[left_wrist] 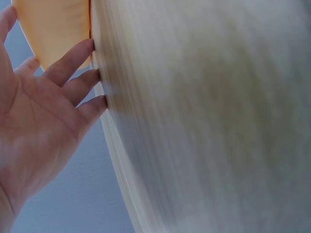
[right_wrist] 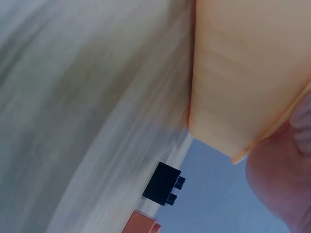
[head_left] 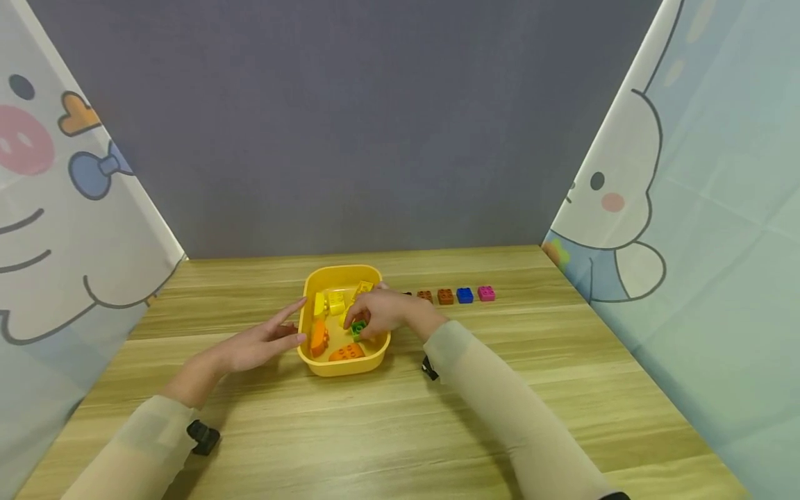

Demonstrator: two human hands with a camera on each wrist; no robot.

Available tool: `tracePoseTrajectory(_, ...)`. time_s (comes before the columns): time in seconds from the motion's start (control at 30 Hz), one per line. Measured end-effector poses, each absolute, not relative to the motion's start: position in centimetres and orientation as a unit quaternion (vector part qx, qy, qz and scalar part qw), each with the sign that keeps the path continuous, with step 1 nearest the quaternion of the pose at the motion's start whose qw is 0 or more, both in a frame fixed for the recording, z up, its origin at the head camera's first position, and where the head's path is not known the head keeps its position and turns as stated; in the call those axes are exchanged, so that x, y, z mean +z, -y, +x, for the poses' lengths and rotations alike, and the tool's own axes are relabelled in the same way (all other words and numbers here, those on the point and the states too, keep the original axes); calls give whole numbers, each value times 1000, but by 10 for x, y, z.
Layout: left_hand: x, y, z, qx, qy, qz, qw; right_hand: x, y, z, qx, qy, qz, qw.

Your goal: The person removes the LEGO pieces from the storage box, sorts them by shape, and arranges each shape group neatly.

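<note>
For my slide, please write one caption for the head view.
Right hand at a green brick inside a yellow tub, left hand at its side, a brick row to the right.

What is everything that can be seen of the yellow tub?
The yellow tub is open-topped and oblong, with rounded corners, smooth walls and a rim, apparently plastic. It stands upright on the wood-grain table, left of a row of studded bricks. Yellow bricks, orange bricks and a green brick are inside. The left hand appears to touch its left side; the right hand reaches in over the right rim, contact unclear.
</note>
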State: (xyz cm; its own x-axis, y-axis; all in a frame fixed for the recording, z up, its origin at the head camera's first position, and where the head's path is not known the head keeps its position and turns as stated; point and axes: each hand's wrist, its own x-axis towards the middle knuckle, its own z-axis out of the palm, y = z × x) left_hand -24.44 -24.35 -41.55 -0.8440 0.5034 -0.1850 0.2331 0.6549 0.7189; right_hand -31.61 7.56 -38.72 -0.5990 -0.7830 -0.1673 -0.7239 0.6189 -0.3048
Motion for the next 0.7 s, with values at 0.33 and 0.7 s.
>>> tracePoseTrajectory(0.33, -415, 244, -244, 363, -888, 207, 192, -393, -79, -316, -198, -884, -393, 160)
tracePoseTrajectory(0.7, -414, 244, -245, 355, -892, 208, 187, -393, -81, -318, -205, -888, -386, 143)
